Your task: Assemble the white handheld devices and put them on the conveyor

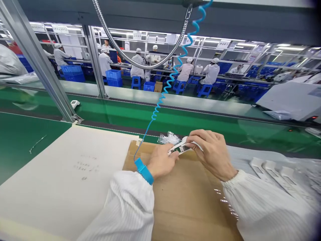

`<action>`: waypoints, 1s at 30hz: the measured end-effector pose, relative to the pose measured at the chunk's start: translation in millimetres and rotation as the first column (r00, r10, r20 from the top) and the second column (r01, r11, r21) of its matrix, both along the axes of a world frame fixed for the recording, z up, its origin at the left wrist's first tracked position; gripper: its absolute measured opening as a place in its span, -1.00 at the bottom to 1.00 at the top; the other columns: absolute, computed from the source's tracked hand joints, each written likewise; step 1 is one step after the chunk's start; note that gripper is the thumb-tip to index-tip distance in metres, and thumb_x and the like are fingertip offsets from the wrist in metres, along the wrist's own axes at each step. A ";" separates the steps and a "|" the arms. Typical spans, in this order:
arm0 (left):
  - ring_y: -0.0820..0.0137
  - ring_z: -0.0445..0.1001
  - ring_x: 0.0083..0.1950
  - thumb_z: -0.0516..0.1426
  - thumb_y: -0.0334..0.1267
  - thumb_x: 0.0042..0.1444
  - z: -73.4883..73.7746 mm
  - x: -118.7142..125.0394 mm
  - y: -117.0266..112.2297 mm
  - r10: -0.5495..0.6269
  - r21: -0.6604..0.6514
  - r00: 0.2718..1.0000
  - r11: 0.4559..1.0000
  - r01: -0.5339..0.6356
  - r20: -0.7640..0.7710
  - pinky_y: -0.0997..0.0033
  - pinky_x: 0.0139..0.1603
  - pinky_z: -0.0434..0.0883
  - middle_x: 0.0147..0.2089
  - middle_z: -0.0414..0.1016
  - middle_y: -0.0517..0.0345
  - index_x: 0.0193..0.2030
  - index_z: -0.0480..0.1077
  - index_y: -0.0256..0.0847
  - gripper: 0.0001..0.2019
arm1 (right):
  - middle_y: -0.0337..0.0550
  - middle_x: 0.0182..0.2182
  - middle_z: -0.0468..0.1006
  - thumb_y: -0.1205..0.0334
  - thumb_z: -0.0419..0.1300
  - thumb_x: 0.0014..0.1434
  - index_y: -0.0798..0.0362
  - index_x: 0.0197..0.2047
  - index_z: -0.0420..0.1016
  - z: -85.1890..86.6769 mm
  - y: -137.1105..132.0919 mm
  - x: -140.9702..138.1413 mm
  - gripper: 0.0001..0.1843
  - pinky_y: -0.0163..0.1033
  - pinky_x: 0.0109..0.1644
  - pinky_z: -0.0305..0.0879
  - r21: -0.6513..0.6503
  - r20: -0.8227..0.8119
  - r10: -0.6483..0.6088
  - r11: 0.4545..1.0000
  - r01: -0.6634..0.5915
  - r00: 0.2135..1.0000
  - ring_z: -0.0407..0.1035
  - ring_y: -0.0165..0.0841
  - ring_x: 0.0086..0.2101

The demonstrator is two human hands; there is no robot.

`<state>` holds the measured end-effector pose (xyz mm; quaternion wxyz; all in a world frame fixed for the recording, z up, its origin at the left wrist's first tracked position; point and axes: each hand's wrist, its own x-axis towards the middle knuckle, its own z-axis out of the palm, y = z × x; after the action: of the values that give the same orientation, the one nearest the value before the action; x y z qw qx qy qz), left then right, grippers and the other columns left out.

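Observation:
Both my hands meet above a brown cardboard sheet (183,201). Between them is a small white plastic part with a dark insert (179,148). My left hand (162,161) pinches its near end, and my right hand (213,154) grips its far end. A crumpled clear plastic bag (169,138) lies just behind the part, close to my left fingers. Around my left wrist is a blue antistatic strap (144,171), with a coiled blue cord (163,97) rising from it.
A large cream sheet (65,177) lies left of the cardboard on a green conveyor belt (140,115). Several white plastic pieces (278,175) lie to the right. An aluminium post (37,60) and a metal gooseneck (140,57) stand ahead. Co-workers sit beyond, among blue crates.

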<state>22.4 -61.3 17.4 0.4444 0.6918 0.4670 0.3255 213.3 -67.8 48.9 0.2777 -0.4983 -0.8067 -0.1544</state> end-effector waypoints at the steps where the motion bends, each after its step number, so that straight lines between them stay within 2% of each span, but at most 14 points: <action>1: 0.33 0.45 -0.35 0.10 -0.26 0.15 -1.0 -0.7 2.4 0.034 -0.004 0.999 0.999 -0.034 -0.001 0.38 -0.31 0.28 -0.39 0.54 0.12 -0.40 0.46 -0.15 -0.85 | -0.14 -0.21 0.62 0.16 0.06 0.36 -0.07 -0.31 0.49 -0.2 -0.1 -2.3 -0.76 -0.03 -0.08 0.09 0.004 0.037 0.001 1.000 -0.001 0.999 0.41 -0.22 -0.23; 3: 0.27 0.48 -0.27 0.09 -0.27 0.16 -3.2 -4.0 9.2 0.190 -0.026 0.982 0.981 -0.191 -0.023 0.33 -0.24 0.30 -0.33 0.57 0.07 -0.40 0.45 -0.16 -0.84 | -0.17 -0.23 0.61 0.25 0.03 0.36 -0.05 -0.34 0.41 -2.3 2.2 -7.1 -0.76 -0.04 -0.07 0.08 -0.055 0.036 0.054 0.997 -0.052 0.998 0.39 -0.24 -0.23; 5: 0.22 0.49 -0.22 0.06 -0.27 0.20 -5.9 -9.4 17.2 0.386 -0.032 0.922 0.921 -0.387 -0.042 0.31 -0.20 0.30 -0.30 0.58 0.02 -0.39 0.44 -0.18 -0.82 | -0.18 -0.28 0.58 0.30 -0.01 0.34 -0.03 -0.34 0.34 -8.5 11.8 -10.9 -0.79 -0.07 -0.08 0.11 -0.150 -0.050 0.078 0.985 -0.085 0.996 0.37 -0.28 -0.28; 7: 0.23 0.49 -0.23 0.05 -0.26 0.22 -9.1 -14.9 24.4 0.498 -0.040 0.866 0.866 -0.499 -0.035 0.31 -0.20 0.30 -0.34 0.57 0.02 -0.38 0.44 -0.18 -0.80 | -0.19 -0.36 0.53 0.28 -0.02 0.32 -0.03 -0.34 0.30 -20.4 30.4 -13.9 -0.82 -0.11 -0.14 0.14 -0.268 -0.148 -0.009 0.963 -0.031 0.989 0.33 -0.29 -0.35; 9: 0.27 0.49 -0.32 0.04 -0.23 0.24 -11.8 -18.5 28.6 0.509 -0.071 0.860 0.858 -0.509 -0.017 0.35 -0.25 0.30 -0.45 0.52 0.08 -0.37 0.44 -0.18 -0.78 | -0.17 -0.41 0.50 0.26 0.01 0.28 -0.03 -0.37 0.31 -37.4 53.0 -16.8 -0.83 -0.12 -0.20 0.13 -0.368 -0.174 -0.148 0.927 0.075 0.974 0.32 -0.25 -0.36; 11: 0.30 0.45 -0.42 0.05 -0.21 0.23 -13.1 -19.5 29.4 0.487 -0.096 0.873 0.869 -0.486 -0.019 0.37 -0.30 0.28 -0.55 0.45 0.13 -0.39 0.45 -0.18 -0.77 | -0.08 -0.36 0.52 0.28 0.06 0.21 -0.02 -0.41 0.34 -55.2 70.9 -18.7 -0.85 -0.10 -0.20 0.13 -0.405 -0.155 -0.246 0.899 0.165 0.957 0.33 -0.17 -0.28; 14: 0.34 0.39 -0.49 0.06 -0.21 0.21 -11.3 -18.2 26.5 0.459 -0.104 0.888 0.883 -0.459 -0.016 0.39 -0.35 0.24 -0.59 0.39 0.17 -0.40 0.45 -0.19 -0.78 | -0.02 -0.16 0.53 0.24 0.12 0.18 -0.03 -0.28 0.43 -71.9 75.6 -10.4 -0.93 -0.05 -0.12 0.19 -0.383 -0.132 -0.280 0.899 0.212 0.951 0.33 -0.11 -0.11; 15: 0.36 0.37 -0.51 0.06 -0.21 0.21 -10.0 -17.7 25.3 0.456 -0.109 0.890 0.885 -0.454 -0.008 0.39 -0.36 0.23 -0.60 0.38 0.18 -0.39 0.45 -0.19 -0.78 | -0.05 -0.10 0.53 0.20 0.13 0.20 -0.05 -0.20 0.45 -73.4 71.1 -2.4 -0.89 -0.06 -0.08 0.22 -0.377 -0.122 -0.281 0.900 0.218 0.952 0.33 -0.13 -0.08; 18: 0.40 0.32 -0.55 0.07 -0.13 0.20 -5.6 -16.9 21.9 0.445 -0.127 0.894 0.890 -0.437 0.042 0.42 -0.42 0.21 -0.59 0.38 0.21 -0.36 0.45 -0.19 -0.77 | -0.10 -0.03 0.52 0.13 0.10 0.24 -0.07 -0.08 0.47 -65.9 46.3 40.5 -0.78 -0.09 0.01 0.27 -0.352 -0.084 -0.329 0.893 0.281 0.941 0.36 -0.21 -0.06; 20: 0.41 0.31 -0.56 0.08 -0.08 0.19 -2.9 -16.2 19.7 0.433 -0.129 0.899 0.897 -0.423 0.066 0.44 -0.46 0.19 -0.60 0.38 0.22 -0.36 0.45 -0.19 -0.75 | -0.03 -0.05 0.51 0.18 0.04 0.24 -0.03 -0.11 0.49 -55.2 25.2 82.9 -0.76 -0.04 0.03 0.29 -0.323 -0.058 -0.435 0.860 0.396 0.898 0.37 -0.18 -0.06; 23: 0.43 0.31 -0.57 0.10 -0.09 0.17 -0.8 -14.0 16.9 0.420 -0.112 0.905 0.904 -0.411 0.065 0.46 -0.48 0.19 -0.63 0.36 0.23 -0.37 0.45 -0.20 -0.76 | 0.14 -0.11 0.49 0.27 0.01 0.17 0.01 -0.16 0.53 -42.0 -3.7 152.4 -0.72 0.18 -0.02 0.28 -0.276 -0.029 -0.635 0.748 0.604 0.772 0.34 0.01 -0.04; 25: 0.44 0.31 -0.57 0.11 -0.07 0.16 -1.0 -12.3 16.2 0.390 -0.127 0.916 0.917 -0.378 0.092 0.47 -0.50 0.19 -0.64 0.34 0.25 -0.37 0.46 -0.20 -0.75 | 0.16 -0.08 0.49 0.23 0.08 0.11 -0.06 -0.21 0.56 -37.9 -16.6 190.9 -0.75 0.29 -0.06 0.25 -0.278 0.000 -0.697 0.689 0.669 0.717 0.30 0.11 -0.02; 27: 0.46 0.29 -0.58 0.11 -0.03 0.16 -1.9 -10.9 16.2 0.340 -0.162 0.928 0.935 -0.315 0.156 0.49 -0.53 0.19 -0.64 0.33 0.26 -0.35 0.45 -0.21 -0.72 | 0.11 -0.08 0.52 0.18 0.20 0.01 -0.12 -0.34 0.58 -34.9 -22.7 216.7 -0.86 0.34 -0.09 0.24 -0.321 0.041 -0.708 0.659 0.680 0.705 0.29 0.16 -0.02; 30: 0.50 0.27 -0.59 0.14 0.00 0.14 -2.8 -10.0 16.4 0.254 -0.192 0.926 0.960 -0.206 0.278 0.51 -0.56 0.19 -0.59 0.36 0.27 -0.32 0.43 -0.23 -0.70 | 0.06 -0.19 0.57 0.15 0.26 -0.08 -0.13 -0.47 0.53 -23.9 -19.9 229.3 -0.96 0.37 -0.11 0.24 -0.374 0.049 -0.704 0.645 0.667 0.709 0.34 0.18 -0.10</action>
<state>12.4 -44.9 14.6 0.5226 0.5368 0.4967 0.4382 442.7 -87.6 25.0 0.1411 -0.8156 -0.5567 -0.0703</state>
